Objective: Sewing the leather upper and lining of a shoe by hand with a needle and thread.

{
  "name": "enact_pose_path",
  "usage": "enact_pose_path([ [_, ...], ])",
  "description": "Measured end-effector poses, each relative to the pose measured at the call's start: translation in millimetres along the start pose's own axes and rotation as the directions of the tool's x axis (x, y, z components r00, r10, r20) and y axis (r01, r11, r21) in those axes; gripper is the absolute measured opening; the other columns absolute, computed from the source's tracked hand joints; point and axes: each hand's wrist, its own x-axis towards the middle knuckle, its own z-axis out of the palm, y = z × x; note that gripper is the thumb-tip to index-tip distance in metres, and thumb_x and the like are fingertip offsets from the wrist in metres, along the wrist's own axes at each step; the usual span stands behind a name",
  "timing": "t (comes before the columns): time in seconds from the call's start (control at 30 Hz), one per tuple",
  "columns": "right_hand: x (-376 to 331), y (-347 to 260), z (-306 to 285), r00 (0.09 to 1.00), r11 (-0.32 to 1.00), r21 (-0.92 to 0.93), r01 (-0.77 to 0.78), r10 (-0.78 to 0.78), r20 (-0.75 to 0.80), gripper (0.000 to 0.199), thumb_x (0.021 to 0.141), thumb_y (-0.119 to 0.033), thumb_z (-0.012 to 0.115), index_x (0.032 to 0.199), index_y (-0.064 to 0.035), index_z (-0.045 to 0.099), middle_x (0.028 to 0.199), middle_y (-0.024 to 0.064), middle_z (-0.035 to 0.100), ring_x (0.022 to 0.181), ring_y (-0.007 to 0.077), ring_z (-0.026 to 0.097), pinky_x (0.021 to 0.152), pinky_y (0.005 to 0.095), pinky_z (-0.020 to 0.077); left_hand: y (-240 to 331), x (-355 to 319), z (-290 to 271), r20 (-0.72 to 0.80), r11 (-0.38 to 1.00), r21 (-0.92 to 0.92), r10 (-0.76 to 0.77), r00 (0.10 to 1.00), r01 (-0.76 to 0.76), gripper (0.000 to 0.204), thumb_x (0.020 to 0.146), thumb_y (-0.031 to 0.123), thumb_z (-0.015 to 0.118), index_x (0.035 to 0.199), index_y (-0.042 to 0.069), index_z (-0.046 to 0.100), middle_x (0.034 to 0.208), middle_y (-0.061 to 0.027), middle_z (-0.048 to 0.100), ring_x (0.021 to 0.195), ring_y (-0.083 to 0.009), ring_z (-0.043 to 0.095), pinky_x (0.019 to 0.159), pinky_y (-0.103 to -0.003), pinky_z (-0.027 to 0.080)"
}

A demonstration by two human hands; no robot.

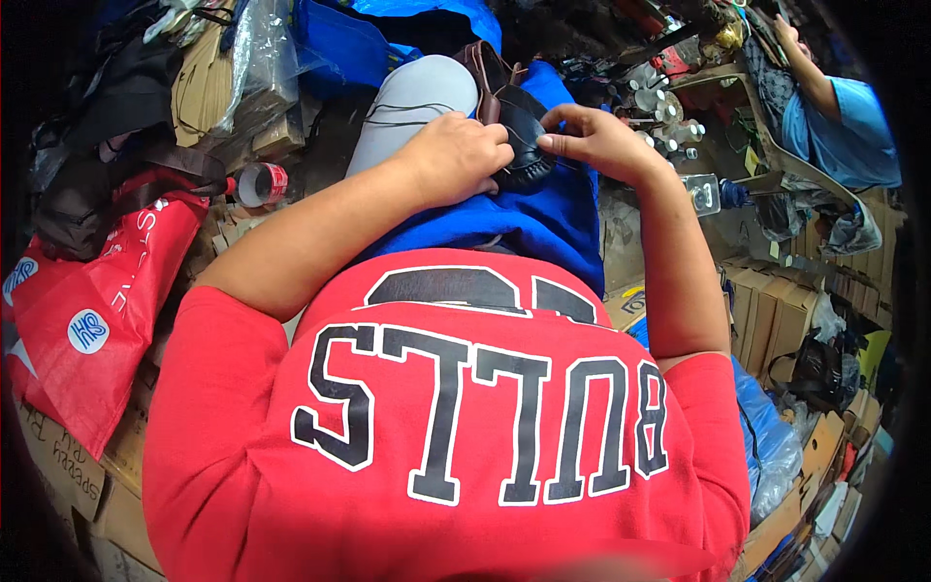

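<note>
A black leather shoe (527, 145) with gathered stitching around its toe lies over the blue cloth (543, 218) on my lap. My left hand (461, 153) is closed against the shoe's left side; its fingers hide whatever they hold. On the shoe's right, my right hand (599, 144) has its thumb and bent forefinger on the upper. A brown leather strap-like piece (482, 78) rises behind the shoe. Dark thread (402, 114) runs across a light-grey rounded form (412, 92) and passes out of sight at my left hand.
A red bag (107, 310) and a clear plastic container (260, 184) are at the left. Several small bottles (659, 112) stand at the right, near a clear jar (700, 194). Cardboard boxes (766, 310) lie farther right. Another person's blue sleeve (849, 131) shows at the upper right.
</note>
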Motion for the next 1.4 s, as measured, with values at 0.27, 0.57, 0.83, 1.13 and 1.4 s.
enact_pose_path([
  [0.27,-37.2,21.9,29.2,0.972,0.992,-0.048,0.116,-0.123,-0.201,0.028,0.085,-0.028,0.068,0.081,-0.0008,0.060,0.077,0.0039,0.047,0.073,0.0141,0.047,0.064,0.0277,0.0395,-2.7,-5.5,8.0,-0.038,0.996,-0.020,-0.087,0.996,0.086,0.032,0.060,0.025,0.078,0.080,0.009,0.059,0.094,-0.0044,0.060,0.086,-0.0234,0.061,0.073,-0.037,0.045],
  [0.57,-51.1,28.7,45.6,0.918,0.982,-0.107,0.154,-0.182,-0.353,0.020,0.081,-0.020,0.070,0.083,-0.0020,0.061,0.078,0.0065,0.051,0.073,0.0178,0.051,0.066,0.0289,0.0415,-8.2,-11.3,7.8,-0.195,0.989,-0.138,0.028,0.980,-0.056,0.025,0.065,0.019,0.075,0.087,0.011,0.066,0.097,-0.0022,0.063,0.087,-0.0209,0.062,0.074,-0.035,0.046],
  [0.83,-46.5,27.3,46.5,0.919,0.980,-0.114,0.164,-0.194,-0.343,0.021,0.080,-0.020,0.071,0.083,-0.0019,0.061,0.078,0.0065,0.052,0.073,0.0179,0.051,0.066,0.0292,0.0417,-7.2,-10.8,11.8,-0.188,0.964,-0.238,0.075,0.979,-0.119,0.017,0.072,0.012,0.071,0.088,0.011,0.069,0.092,-0.0026,0.064,0.082,-0.0233,0.063,0.073,-0.035,0.050],
  [1.13,-46.2,24.6,45.3,0.925,0.978,-0.118,0.171,-0.201,-0.322,0.019,0.082,-0.016,0.069,0.083,-0.0004,0.058,0.080,0.0010,0.045,0.072,0.0098,0.044,0.065,0.0239,0.0377,-5.0,1.6,5.5,-0.016,0.893,-0.448,-0.053,0.998,0.040,0.011,0.072,0.010,0.070,0.081,0.009,0.064,0.085,-0.0056,0.060,0.080,-0.0266,0.062,0.072,-0.035,0.050],
  [1.4,-44.4,21.0,44.1,0.907,0.954,-0.218,0.208,-0.271,-0.321,0.021,0.081,-0.017,0.070,0.080,-0.0005,0.058,0.077,0.0035,0.047,0.072,0.0138,0.046,0.065,0.0262,0.0387,-8.1,16.1,3.3,0.160,0.857,-0.514,0.053,0.986,0.037,0.015,0.069,0.007,0.070,0.079,0.009,0.059,0.085,-0.0055,0.058,0.083,-0.0279,0.061,0.071,-0.039,0.048],
])
